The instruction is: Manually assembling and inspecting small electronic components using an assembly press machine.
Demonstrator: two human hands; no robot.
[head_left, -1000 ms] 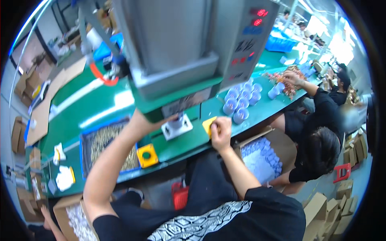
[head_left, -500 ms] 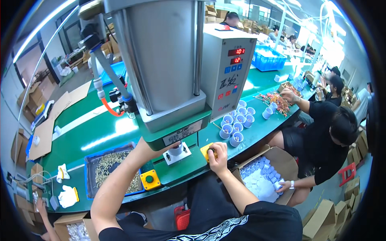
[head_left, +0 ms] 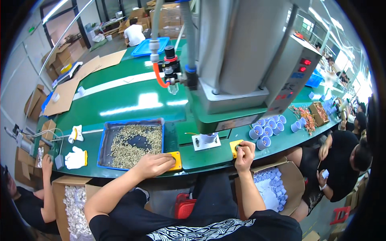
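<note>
My left hand (head_left: pixel 156 164) rests with bent fingers over the push button of the left yellow button box (head_left: pixel 177 165). My right hand (head_left: pixel 244 157) is curled at the black push button (head_left: pixel 238 148) on the right yellow button box (head_left: pixel 233 149), thumb against it. Between the hands, a light-blue plastic cup (head_left: pixel 208 138) stands on a white metal plate (head_left: pixel 199 146), directly below the head of a pneumatic press (head_left: pixel 229 116). The press hides the cup's upper part.
A blue-rimmed tray (head_left: pixel 100 154) of small brass-coloured parts lies left, near white gloves (head_left: pixel 76 158). Several cups (head_left: pixel 264 142) stand right of the press. Cartons (head_left: pixel 295 176) flank my legs. Co-workers sit at the right (head_left: pixel 335 156) and left (head_left: pixel 30 205).
My left hand has left the cup under the press and moved to the left button. My right hand stays at its button. The view has swung left.
</note>
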